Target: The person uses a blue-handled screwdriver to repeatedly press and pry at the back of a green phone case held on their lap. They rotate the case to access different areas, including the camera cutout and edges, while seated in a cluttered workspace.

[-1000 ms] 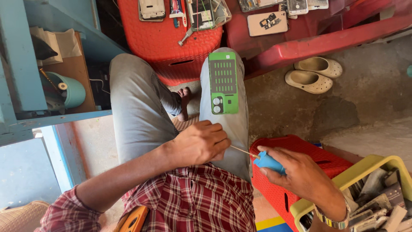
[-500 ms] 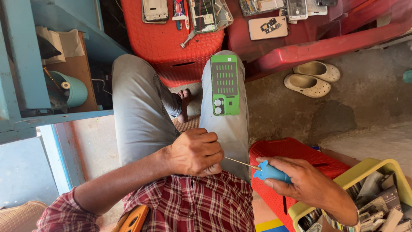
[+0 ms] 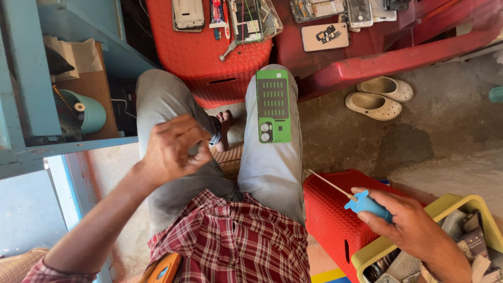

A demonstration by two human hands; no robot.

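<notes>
blue-handled screwdriver point(image 3: 368, 205) sits in the right hand point(image 3: 406, 222), low right of the scene, over the near corner of a red plastic stool point(image 3: 330, 209). fingers point(image 3: 385, 202) curl round the blue handle, thumb on the near side; thin metal shaft points up-left toward the right thigh, tip in the air, touching nothing. left hand point(image 3: 170, 149) is raised over the left thigh, fingertips bunched together w/ thumb as if pinching sth tiny; a small dark bit shows betw. thumb and finger but too small to tell what it is.

green phone back panel point(image 3: 273, 106) lies flat on the right knee, camera holes at its near end, well apart from both hands. person sits in grey trousers and a red plaid shirt point(image 3: 236, 243), bare foot showing betw. the legs.

just right of the screwdriver hand, a yellow bin point(image 3: 445, 207) holds a jumble of phone parts. far side: a red stool point(image 3: 209, 57) w/ phone frames, small tools and a clear tray on top; right of it a red plastic chair point(image 3: 398, 47) carrying more phone parts. pair of beige clogs point(image 3: 380, 97) on the concrete floor near the chair. left: blue shelf unit point(image 3: 31, 89) w/ a teal cup point(image 3: 91, 112) and cardboard inside.
</notes>
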